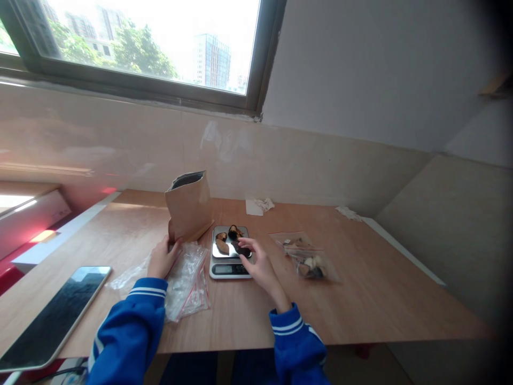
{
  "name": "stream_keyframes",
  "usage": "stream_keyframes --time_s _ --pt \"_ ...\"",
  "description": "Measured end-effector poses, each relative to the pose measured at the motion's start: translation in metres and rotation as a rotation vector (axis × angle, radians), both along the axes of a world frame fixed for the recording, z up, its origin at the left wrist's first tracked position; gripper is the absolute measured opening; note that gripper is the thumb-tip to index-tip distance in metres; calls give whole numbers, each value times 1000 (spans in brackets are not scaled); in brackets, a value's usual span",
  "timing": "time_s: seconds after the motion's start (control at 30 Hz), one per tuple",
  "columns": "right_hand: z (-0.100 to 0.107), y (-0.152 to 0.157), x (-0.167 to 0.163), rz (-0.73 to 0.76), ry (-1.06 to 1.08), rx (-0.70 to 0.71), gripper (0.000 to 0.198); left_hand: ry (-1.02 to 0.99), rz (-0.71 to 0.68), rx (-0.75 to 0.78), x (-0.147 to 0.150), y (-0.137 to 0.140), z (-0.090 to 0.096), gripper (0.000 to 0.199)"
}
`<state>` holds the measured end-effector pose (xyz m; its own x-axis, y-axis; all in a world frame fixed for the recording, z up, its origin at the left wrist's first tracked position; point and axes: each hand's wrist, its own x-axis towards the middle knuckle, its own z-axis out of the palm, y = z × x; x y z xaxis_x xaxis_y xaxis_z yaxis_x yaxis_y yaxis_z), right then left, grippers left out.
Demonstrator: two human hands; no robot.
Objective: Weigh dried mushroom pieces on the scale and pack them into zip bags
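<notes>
A kitchen scale point(218, 271) with a steel top lies in front of me. Several dried pieces rest on it: a brown slice point(222, 246), a curled dark piece point(234, 232) and a flat blackish piece point(239, 249). My right hand point(258, 264) hovers at the scale's right side, thumb and fingers apart around the blackish piece; whether they touch it I cannot tell. To the left, a brown paper bag point(188, 208) stands upright with its top open. My left hand point(163, 258) grips its lower front corner, fingertips partly hidden. Clear zip bags point(188, 283) lie beside that hand.
Right of the scale lie two zip bags point(315, 264) with dried pieces inside. A large phone or tablet point(56, 315) lies at the table's left. Crumpled tissue point(264, 204) and white scraps point(348, 213) sit near the tiled wall point(312, 166).
</notes>
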<state>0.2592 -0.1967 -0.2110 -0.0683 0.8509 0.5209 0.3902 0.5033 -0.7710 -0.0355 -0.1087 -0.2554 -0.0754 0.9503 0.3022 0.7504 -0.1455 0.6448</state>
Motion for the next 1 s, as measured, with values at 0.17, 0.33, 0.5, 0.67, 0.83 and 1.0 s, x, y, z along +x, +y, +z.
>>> stream_keyframes --time_s 0.17,0.33,0.5,0.67,0.83,1.0 --pt "-6 5 -9 -20 -206 9 42 -6 4 3 0 1 -2 51" --pt "-4 5 -16 -78 -358 70 37 -3 11 5 -1 1 -1 51" --pt "-8 7 -7 -265 -288 92 25 1 5 3 -1 0 -1 53" --pt "-21 12 11 -426 -192 128 26 -3 -4 3 -1 0 -1 54" --pt "-30 10 18 -459 -129 124 26 -2 -3 9 0 0 -1 52" --pt "-33 10 19 -480 -114 118 27 37 23 6 0 -1 -1 50"
